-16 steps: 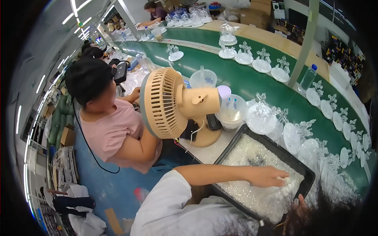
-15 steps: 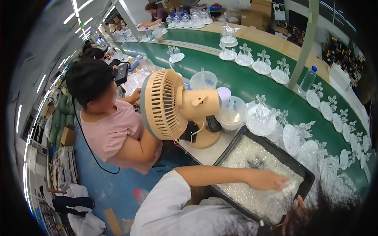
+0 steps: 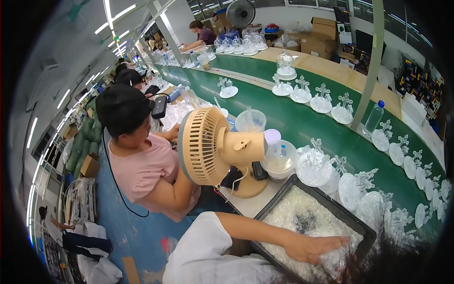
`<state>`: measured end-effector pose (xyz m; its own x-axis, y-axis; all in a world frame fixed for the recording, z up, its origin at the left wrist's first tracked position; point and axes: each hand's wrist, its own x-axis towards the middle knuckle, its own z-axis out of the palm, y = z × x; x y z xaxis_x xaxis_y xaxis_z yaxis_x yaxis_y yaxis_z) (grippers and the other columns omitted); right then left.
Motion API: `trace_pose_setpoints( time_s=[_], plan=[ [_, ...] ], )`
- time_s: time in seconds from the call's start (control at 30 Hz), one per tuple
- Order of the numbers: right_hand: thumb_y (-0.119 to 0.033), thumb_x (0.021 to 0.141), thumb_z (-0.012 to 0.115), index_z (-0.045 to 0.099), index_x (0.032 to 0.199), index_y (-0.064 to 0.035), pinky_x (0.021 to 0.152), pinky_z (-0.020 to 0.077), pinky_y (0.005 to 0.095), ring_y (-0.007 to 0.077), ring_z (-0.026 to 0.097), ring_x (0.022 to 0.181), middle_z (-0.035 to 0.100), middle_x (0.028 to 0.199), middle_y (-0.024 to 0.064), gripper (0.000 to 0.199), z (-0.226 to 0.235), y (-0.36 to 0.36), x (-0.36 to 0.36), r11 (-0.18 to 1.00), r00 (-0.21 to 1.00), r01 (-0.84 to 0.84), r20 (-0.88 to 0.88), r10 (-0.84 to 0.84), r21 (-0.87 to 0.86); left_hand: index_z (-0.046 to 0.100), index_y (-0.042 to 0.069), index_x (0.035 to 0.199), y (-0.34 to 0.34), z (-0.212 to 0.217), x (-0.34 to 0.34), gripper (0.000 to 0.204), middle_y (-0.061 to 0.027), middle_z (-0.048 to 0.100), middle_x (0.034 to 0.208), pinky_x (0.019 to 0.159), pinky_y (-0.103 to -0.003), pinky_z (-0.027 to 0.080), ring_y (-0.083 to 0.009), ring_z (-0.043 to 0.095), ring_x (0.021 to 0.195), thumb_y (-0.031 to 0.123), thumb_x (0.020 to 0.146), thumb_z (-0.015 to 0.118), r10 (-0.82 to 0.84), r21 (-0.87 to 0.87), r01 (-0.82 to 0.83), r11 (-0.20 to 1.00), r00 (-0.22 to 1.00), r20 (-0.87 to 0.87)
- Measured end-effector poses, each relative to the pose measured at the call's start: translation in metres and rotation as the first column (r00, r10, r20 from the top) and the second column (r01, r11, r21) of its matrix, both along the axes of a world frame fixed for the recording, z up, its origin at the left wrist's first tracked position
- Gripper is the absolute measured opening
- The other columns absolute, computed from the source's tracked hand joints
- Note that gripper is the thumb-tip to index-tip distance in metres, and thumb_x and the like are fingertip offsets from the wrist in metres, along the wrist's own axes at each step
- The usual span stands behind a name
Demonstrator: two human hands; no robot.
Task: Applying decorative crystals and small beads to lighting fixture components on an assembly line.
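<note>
black tray (image 3: 336, 210), green table (image 3: 283, 113), blue floor (image 3: 156, 232)

Left hand (image 3: 307, 249) touches clear granules (image 3: 288, 213) inside black tray (image 3: 333, 206). Beige fan (image 3: 201, 147) stands beside tray. White discs with clear crosses (image 3: 349, 190) line green table (image 3: 279, 113). Co-worker in pink (image 3: 146, 173) is at left.

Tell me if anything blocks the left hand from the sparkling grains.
Nothing visible does: the left hand is right at the sparkling grains in the black tray. Dark hair hides part of the tray's right side.
</note>
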<state>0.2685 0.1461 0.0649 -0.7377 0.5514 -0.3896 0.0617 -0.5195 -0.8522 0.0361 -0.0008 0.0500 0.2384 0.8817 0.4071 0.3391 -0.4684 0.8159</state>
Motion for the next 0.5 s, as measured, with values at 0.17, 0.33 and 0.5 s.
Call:
trace_pose_setpoints(
  time_s=[0.17,0.33,0.5],
  plan=[
    [-0.006,0.099,0.053,0.031,0.15,0.001,0.042,0.0287,0.0171,0.001,0.034,0.049,0.043,0.068,-0.0073,0.056,-0.008,0.0,0.004,1.0,1.0,0.011,-0.015,-0.011,-0.005,-0.001,-0.011,0.152,0.003,-0.008,0.004,0.086,-0.0314,-0.001,0.16,0.121,-0.048,0.005,-0.0425,0.001,0.15,0.054,0.101,0.025,0.154,0.058,-0.154,0.986,0.988,0.006],
    [-0.006,0.099,0.052,0.031,0.15,0.0008,0.042,0.0278,0.0171,0.0011,0.034,0.049,0.044,0.069,-0.0072,0.055,-0.011,0.0,0.003,0.999,0.999,0.029,-0.035,-0.027,0.045,0.001,-0.012,0.152,0.005,-0.007,0.01,0.089,-0.0314,-0.001,0.16,0.12,-0.05,0.004,-0.0431,0.001,0.15,0.056,0.1,0.025,0.093,0.086,-0.086,0.993,0.992,-0.08],
    [-0.009,0.099,0.052,0.031,0.149,0.0025,0.046,0.0306,0.0164,0.0012,0.036,0.053,0.045,0.073,-0.007,0.055,-0.02,0.006,0.004,0.996,0.995,0.064,-0.084,-0.058,0.067,0.001,-0.01,0.153,0.0,0.0,-0.004,0.091,-0.0295,0.0,0.161,0.12,-0.052,0.003,-0.0423,0.0,0.151,0.058,0.098,0.027,0.253,0.093,-0.243,0.966,0.961,-0.112]
  ],
)
